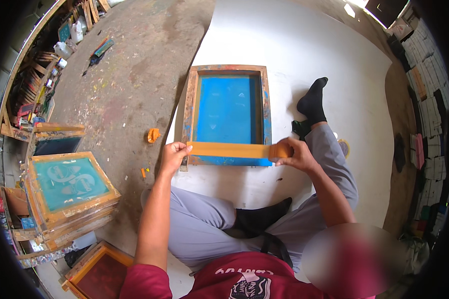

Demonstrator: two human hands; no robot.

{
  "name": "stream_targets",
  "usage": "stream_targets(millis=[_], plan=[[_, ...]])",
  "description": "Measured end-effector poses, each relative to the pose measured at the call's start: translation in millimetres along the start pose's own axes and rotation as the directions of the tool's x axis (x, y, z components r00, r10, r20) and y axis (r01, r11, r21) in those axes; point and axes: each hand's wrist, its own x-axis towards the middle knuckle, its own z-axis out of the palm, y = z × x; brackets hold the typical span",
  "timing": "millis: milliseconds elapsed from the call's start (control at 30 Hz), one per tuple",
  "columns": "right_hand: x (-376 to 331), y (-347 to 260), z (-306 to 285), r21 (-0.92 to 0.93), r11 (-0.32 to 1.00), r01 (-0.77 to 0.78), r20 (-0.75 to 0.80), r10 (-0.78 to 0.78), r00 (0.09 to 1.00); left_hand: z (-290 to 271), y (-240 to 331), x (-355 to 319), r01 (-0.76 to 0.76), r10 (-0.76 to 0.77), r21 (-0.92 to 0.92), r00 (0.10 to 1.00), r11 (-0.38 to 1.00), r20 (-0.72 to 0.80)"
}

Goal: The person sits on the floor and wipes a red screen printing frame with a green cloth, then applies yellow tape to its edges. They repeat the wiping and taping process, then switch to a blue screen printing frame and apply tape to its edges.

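A wooden screen-printing frame [188, 107] with a blue mesh [227, 109] lies before me on white sheeting. Across its near end stretches a strip of brown packing tape [229, 150]. My left hand [173, 157] pinches the strip's free end by the frame's near left corner. At the near right corner, my right hand [299, 155] grips the tape roll [280, 150], its fingers curled round it. The strip is pulled straight over the near part of the frame; I cannot tell whether it touches the mesh.
White sheeting [294, 40] covers the floor beneath my legs. Left of me stand stacked frames, the top one with green mesh [70, 182], and a red-meshed frame [102, 276]. A crumpled orange scrap [153, 135] lies on the concrete. Shelves with bottles [62, 50] line the far left.
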Motion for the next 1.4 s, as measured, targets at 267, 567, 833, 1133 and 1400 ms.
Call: stream_targets(millis=[267, 567, 833, 1133, 1400], plan=[[-23.1, 16.3, 12.0, -0.500, 0.863, 0.065, 0.147, 0.011, 0.989, -2.7, -50.2, -14.8, 0.054, -0.038, 0.268, 0.997, 0.962, -0.065], [-33.9, 24.2, 24.7, -0.427, 0.901, 0.078, 0.015, -0.079, 0.997, 13.8, -49.7, -22.8, 0.090, 0.103, 0.663, 0.964, 0.743, -0.246], [-32.6, 48.8, 25.8, -0.607, 0.783, 0.135, 0.003, -0.168, 0.986, 29.2, -53.9, -20.5, -0.003, 0.240, 0.755, 0.949, 0.655, -0.204], [-30.0, 62.6, 41.0, -0.649, 0.747, 0.143, 0.005, -0.184, 0.983, 29.9, -63.4, -22.8, -0.044, 0.324, 0.782, 0.923, 0.622, -0.206], [-30.1, 73.2, 42.6, -0.624, 0.753, 0.208, -0.028, -0.287, 0.957, 35.9, -50.5, -23.7, 0.071, 0.226, 0.812, 0.943, 0.580, -0.244]])
